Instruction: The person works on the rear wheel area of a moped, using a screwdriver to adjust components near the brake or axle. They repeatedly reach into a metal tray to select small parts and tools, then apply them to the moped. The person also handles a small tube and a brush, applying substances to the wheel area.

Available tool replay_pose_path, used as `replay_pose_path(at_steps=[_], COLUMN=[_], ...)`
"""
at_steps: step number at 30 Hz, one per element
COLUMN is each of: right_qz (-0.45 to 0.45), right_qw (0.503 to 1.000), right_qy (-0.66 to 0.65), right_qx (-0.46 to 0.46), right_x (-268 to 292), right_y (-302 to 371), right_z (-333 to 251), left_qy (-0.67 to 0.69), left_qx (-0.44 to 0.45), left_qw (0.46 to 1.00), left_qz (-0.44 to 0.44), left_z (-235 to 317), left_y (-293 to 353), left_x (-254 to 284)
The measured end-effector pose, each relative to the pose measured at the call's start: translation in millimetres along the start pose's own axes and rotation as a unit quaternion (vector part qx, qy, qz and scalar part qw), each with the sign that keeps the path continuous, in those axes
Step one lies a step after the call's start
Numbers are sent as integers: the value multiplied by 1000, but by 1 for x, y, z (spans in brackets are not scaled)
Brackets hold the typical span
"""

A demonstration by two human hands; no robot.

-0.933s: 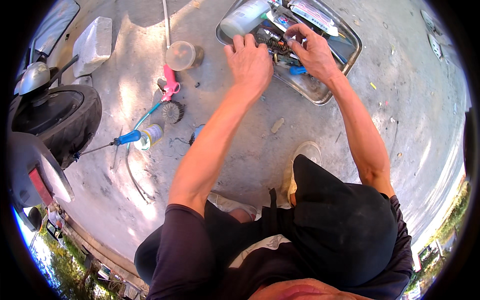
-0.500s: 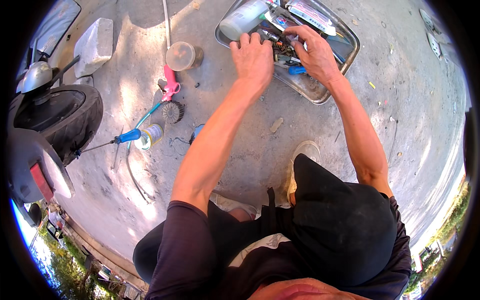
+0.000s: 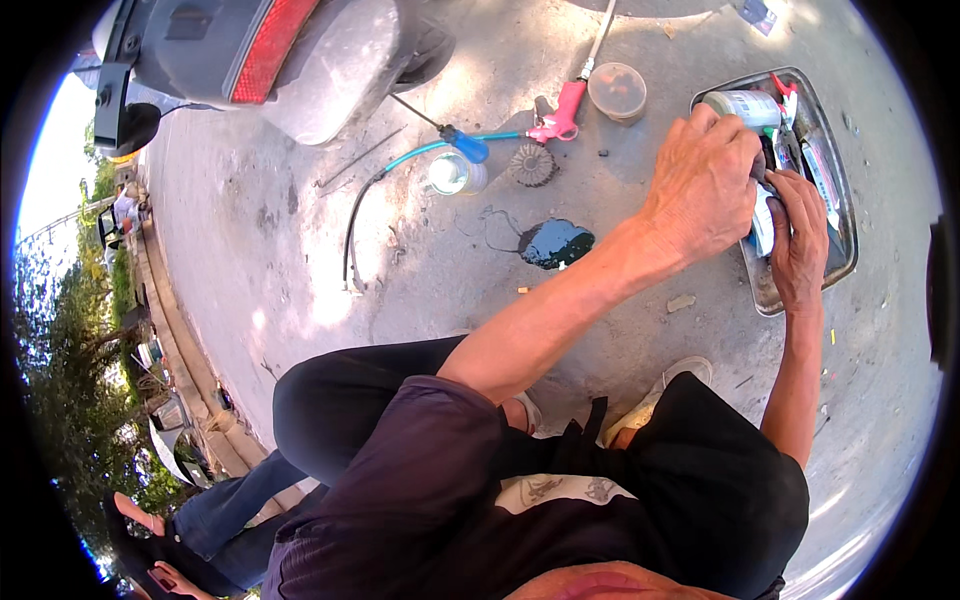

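Both my hands meet over a metal tray [image 3: 851, 255] full of tools and bottles. My left hand [image 3: 705, 185] is closed, its fingertips at a small dark piece [image 3: 759, 166] whose kind I cannot make out. Against the same spot, my right hand [image 3: 800, 235] bends its fingers, with the thumb toward the piece. Beyond the hands a pale plastic bottle [image 3: 745, 106] lies in the tray. Pliers with red handles [image 3: 787, 95] rest beside it. My hands hide part of the tray's contents.
Left of the tray are a round plastic tub [image 3: 617, 92], a pink air gun [image 3: 560, 115] with a teal hose, a toothed round part [image 3: 533, 165], a can [image 3: 450, 174] and a dark liquid puddle [image 3: 555, 244]. A blue-handled screwdriver [image 3: 465, 146] reaches from the vehicle [image 3: 340, 75]. Another person's jeans [image 3: 235, 505] show lower left.
The view has turned, so the tray sits further right and the vehicle higher. My hands, apart among the tools before, have come together at a small dark piece.
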State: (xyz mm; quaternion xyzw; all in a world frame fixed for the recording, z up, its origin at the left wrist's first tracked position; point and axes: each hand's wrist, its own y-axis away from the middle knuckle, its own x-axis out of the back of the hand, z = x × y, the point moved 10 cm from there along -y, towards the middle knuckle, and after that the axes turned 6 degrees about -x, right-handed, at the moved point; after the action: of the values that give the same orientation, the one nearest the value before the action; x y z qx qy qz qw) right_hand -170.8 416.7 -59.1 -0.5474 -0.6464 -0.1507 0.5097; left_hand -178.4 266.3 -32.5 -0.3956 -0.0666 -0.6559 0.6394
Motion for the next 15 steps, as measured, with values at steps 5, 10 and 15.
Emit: replay_pose_path(at_steps=[5,10,15], right_qz=[-67,-102,-122], right_qw=[990,988,974], right_qy=[-123,-114,-122], right_qx=[-21,-1,145], right_x=[-13,-5,-11], right_y=[-24,-68,-120], right_z=[-36,-94,-183], left_qy=[67,97,28], left_qx=[45,85,97], left_qw=[989,908,818], left_qz=[127,398,566], left_z=[-13,-45,-66], left_y=[30,102,137], left_x=[74,169,229])
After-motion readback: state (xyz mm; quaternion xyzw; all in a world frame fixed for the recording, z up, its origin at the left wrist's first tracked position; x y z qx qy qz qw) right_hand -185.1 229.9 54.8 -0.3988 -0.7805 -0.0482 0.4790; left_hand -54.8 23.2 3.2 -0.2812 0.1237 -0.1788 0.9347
